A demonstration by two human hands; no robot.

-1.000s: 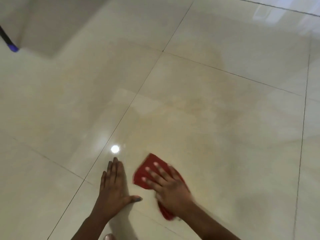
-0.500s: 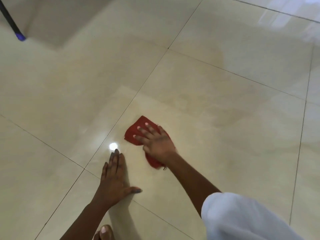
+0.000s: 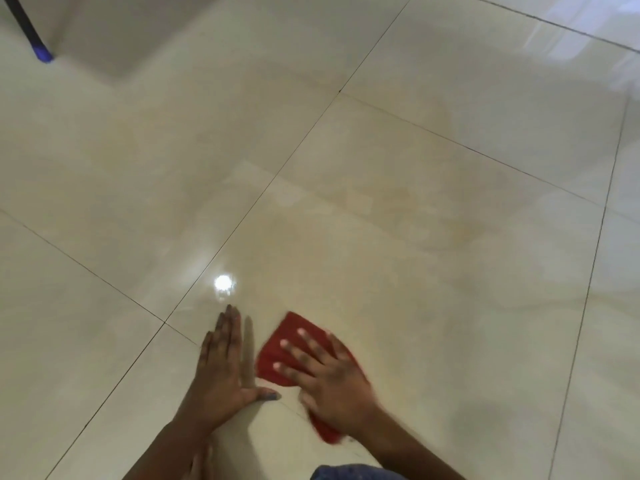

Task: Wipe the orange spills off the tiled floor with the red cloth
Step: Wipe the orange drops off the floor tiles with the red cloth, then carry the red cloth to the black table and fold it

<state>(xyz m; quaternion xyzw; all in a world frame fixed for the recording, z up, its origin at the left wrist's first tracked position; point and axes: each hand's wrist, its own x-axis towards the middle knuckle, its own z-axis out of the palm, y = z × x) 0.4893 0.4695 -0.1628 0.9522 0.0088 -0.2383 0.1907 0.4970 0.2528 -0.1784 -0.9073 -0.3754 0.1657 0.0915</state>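
A person's right hand (image 3: 336,389) presses a red cloth (image 3: 272,355) flat against a glossy cream tiled floor (image 3: 415,306). Its fingers are spread and straight on top of the fabric rather than curled round it. The cloth lies low in the view, its pointed corner aimed away from the person and its near end showing from under the wrist.

Just beside it, the left hand (image 3: 221,375) rests palm-down on the floor and holds nothing. Its fingers are together and extended, and its thumb is stretched toward the cloth, close to it but apart. This hand lies across a dark grout joint.

A faint orange-tinted patch (image 3: 460,233) shows on the same large tile, well beyond the cloth; its edges are too soft to trace. A round glare of light (image 3: 223,283) reflects off the tile just ahead of the left fingertips.

A dark pole with a blue tip (image 3: 41,53) touches the floor at far upper left. A strip of blue fabric (image 3: 349,473) shows at the bottom edge.
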